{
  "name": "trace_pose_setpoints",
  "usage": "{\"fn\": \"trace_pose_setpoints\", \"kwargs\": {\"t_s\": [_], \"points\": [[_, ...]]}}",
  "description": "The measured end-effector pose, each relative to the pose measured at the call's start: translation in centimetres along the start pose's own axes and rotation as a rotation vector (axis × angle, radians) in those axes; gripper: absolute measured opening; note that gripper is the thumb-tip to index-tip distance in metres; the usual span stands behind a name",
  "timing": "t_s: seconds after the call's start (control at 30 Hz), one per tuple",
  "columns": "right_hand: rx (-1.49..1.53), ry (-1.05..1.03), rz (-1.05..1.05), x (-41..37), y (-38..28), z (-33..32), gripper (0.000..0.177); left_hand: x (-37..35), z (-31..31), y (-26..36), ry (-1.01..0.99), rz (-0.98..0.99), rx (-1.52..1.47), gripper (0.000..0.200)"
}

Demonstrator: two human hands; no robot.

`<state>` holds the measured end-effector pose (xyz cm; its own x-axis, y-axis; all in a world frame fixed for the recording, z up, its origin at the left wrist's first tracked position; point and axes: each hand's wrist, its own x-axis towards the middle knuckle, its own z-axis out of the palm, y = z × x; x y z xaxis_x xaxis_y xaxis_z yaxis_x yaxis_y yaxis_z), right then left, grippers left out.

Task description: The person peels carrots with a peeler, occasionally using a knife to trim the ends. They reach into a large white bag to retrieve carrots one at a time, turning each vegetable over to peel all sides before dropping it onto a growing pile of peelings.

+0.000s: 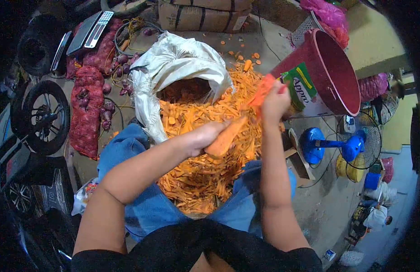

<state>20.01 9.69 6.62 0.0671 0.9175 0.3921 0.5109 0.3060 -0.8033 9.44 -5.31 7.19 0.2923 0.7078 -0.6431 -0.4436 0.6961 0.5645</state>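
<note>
My left hand (207, 138) is closed around a large orange carrot (227, 138), which points up and to the right. My right hand (276, 103) grips a red-orange tool (261, 93), blurred, just beyond the carrot's tip. Whether the tool touches the carrot is hard to tell. Beneath both hands lies a big heap of orange peelings (191, 177) between my knees. An open white sack (178, 59) stands at the heap's far side, its inside dark.
A dark red bucket (325, 75) leans at the right, near a blue fan (313, 145). Net bags of red onions (86, 113) and a wheel (46, 118) are at the left. Large wrapped bales (203, 18) sit behind. A seated person (375, 216) is far right.
</note>
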Motion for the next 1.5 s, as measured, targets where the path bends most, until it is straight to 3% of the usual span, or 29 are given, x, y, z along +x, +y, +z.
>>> {"fn": "trace_pose_setpoints", "kwargs": {"t_s": [0.07, 0.13, 0.27, 0.33, 0.53, 0.6, 0.63, 0.7, 0.77, 0.83, 0.93, 0.97, 1.03, 1.2, 1.3, 1.37, 1.4, 1.47, 1.5], "points": [[0.053, 0.118, 0.164, 2.0, 2.3, -0.7, 0.027, -0.7, 0.1, 0.4, -0.042, 0.029, 0.024, 0.038], [0.319, 0.037, 0.374, 1.6, -0.1, -1.5, 0.023, 0.7, -0.9, -0.2, -0.052, 0.08, -0.176, 0.038], [0.203, -0.177, 0.151, -3.4, -3.6, 0.0, 0.023, 0.0, -0.7, 1.0, 0.047, 0.021, -0.215, 0.035], [0.404, -0.286, -0.052, -5.9, -6.1, 0.3, 0.023, -0.2, -0.4, 1.2, 0.027, 0.129, -0.26, 0.033], [0.145, -0.118, 0.044, -0.3, -0.3, -0.1, 0.028, -0.1, -0.3, 0.6, -0.076, 0.027, -0.203, 0.034], [0.113, 0.038, 0.262, 1.1, 0.9, -0.4, 0.029, 0.3, -0.7, 0.4, -0.108, 0.027, -0.253, 0.034], [0.116, 0.04, 0.261, 1.0, 0.5, -0.5, 0.029, 0.3, -0.9, 0.5, -0.108, 0.029, -0.25, 0.034], [0.444, -0.049, 0.364, 0.2, -1.4, -0.8, 0.029, 0.5, -1.5, 0.7, -0.034, 0.036, -0.308, 0.032], [0.278, -0.303, 0.25, -2.3, -3.4, -0.7, 0.023, 1.5, -1.7, 0.6, -0.018, 0.069, -0.352, 0.032], [0.269, -0.318, -0.103, -6.1, -6.9, -0.6, 0.025, 0.6, -0.9, 1.3, 0.003, 0.05, -0.375, 0.03], [0.261, -0.22, -0.088, -4.7, -4.1, 0.6, 0.022, 0.0, -0.2, 1.3, -0.023, 0.047, -0.214, 0.03], [0.279, -0.119, -0.054, -3.1, -3.2, 0.7, 0.024, -0.7, 0.3, 1.6, -0.004, -0.015, -0.248, 0.031], [0.079, -0.032, 0.219, -0.5, -0.4, 0.5, 0.028, -0.4, -0.2, 1.4, -0.046, -0.001, -0.241, 0.03], [0.165, 0.093, 0.418, 0.5, -0.6, -0.5, 0.033, 1.1, -1.4, 0.4, -0.066, 0.024, -0.275, 0.032], [0.299, -0.094, 0.366, -1.3, -3.1, -0.6, 0.028, 1.0, -1.5, 0.9, 0.028, 0.033, -0.254, 0.033], [0.318, -0.157, 0.046, -3.6, -4.6, 0.3, 0.026, 1.8, -1.8, 0.4, 0.022, 0.093, -0.253, 0.032], [0.317, -0.158, 0.047, -4.6, -5.2, 0.3, 0.026, 2.0, -1.9, 0.2, 0.014, 0.15, -0.247, 0.032], [0.25, -0.367, -0.065, -5.9, -5.9, 0.0, 0.027, 1.4, -1.5, 0.3, 0.009, 0.139, -0.126, 0.033], [0.195, -0.231, -0.122, -4.8, -4.5, 0.6, 0.023, 0.9, -1.0, 0.3, 0.004, 0.133, -0.008, 0.033]]}}
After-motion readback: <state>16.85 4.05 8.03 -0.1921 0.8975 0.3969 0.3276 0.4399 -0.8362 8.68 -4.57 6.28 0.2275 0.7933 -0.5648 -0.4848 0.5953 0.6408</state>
